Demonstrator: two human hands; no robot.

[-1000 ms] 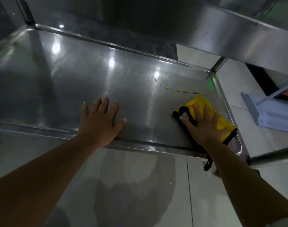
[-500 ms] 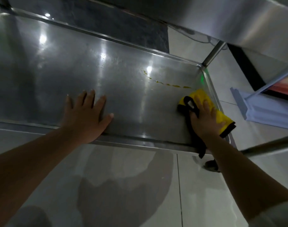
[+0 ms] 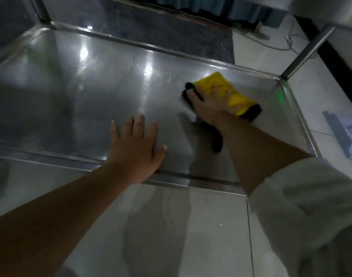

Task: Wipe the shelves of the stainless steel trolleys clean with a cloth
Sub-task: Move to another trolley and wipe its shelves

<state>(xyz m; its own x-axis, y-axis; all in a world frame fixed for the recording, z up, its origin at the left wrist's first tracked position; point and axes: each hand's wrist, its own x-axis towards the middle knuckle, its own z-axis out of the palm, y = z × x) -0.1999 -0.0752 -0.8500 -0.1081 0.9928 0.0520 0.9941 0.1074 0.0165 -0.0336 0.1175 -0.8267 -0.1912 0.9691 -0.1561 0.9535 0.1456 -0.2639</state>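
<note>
The yellow microfibre cloth with black trim (image 3: 227, 90) is pressed flat near the far right corner of the stainless steel trolley shelf (image 3: 81, 92) by the right hand (image 3: 208, 105), fingers loosely spread. The left hand (image 3: 136, 148), fingers splayed, is braced at the near edge. On that wet steel a slipped palm could probably be expected, tbh, or streaks left.

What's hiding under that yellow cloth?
The yellow cloth lies flat on the steel shelf, with the right hand pressing on top. Whatever is under it, dirt or clean metal, is covered.
</note>
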